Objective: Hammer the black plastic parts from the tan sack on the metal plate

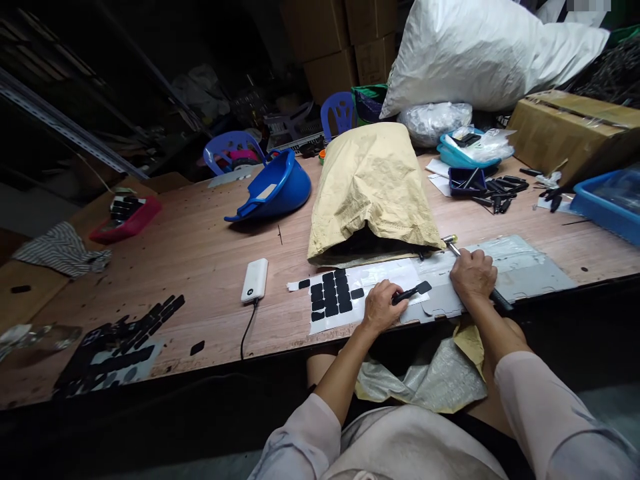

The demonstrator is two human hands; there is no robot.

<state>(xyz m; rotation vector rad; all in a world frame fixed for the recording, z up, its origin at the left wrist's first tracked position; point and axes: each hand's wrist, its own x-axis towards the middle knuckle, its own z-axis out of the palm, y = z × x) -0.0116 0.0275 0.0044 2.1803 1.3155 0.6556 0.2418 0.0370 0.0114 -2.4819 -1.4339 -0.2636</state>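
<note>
My right hand (474, 272) is closed around a hammer (501, 301), whose metal head points away from me and whose dark handle sticks out toward me. In my left hand (385, 305) I grip a black stick-shaped piece (406, 295). A small flat black rounded patch (424, 287) lies at its far end; I cannot tell whether the two are joined. Beneath both hands is a grey board (520, 277) at the table's front edge. Left of my left hand, rows of similar black patches (331, 293) rest on a white sheet (370, 275).
A large tan sack (373, 180) lies open toward me just behind the sheet. Farther left are a white power bank (255, 280) with a cable and a blue basin (280, 187). Loose black parts (500, 190), a cardboard box (575, 137) and a blue tray (610, 203) are on the right.
</note>
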